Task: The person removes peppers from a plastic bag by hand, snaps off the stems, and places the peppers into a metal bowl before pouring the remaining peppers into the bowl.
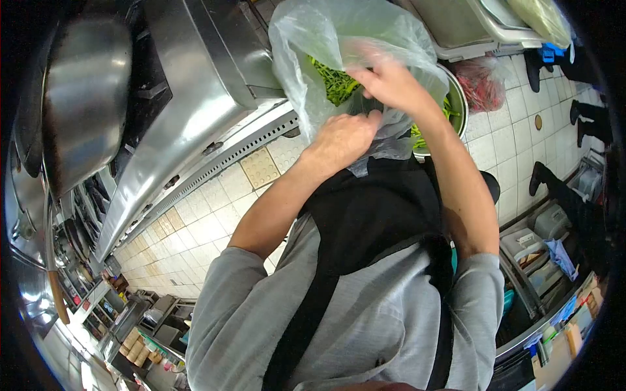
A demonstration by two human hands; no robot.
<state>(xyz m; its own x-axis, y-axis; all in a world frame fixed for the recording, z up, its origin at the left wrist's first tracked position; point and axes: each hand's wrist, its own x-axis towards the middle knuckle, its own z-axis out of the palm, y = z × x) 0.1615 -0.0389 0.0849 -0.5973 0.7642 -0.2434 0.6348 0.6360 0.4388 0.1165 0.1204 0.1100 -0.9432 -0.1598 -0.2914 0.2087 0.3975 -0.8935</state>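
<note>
A large clear plastic bag [300, 39] hangs in front of me with its mouth spread wide. Chopped green vegetables [336, 83] show inside it. My left hand [345, 140] is closed, its fingers gripping the near edge of the bag. Above and to the right, my right hand [391, 81] reaches to the bag's opening, thumb pointing left; its other fingers are blurred and partly behind the plastic. A round metal bowl [462, 111] stands just right of the bag, holding more green stalks [417, 135], partly covered by my right forearm.
A steel stove counter [202, 85] with a big wok [88, 98] runs along my left. On the tiled floor [505, 140] at right lies a bag of red items [481, 83]. A plastic bin [456, 26] stands at upper right. Other people's legs [561, 189] show at far right.
</note>
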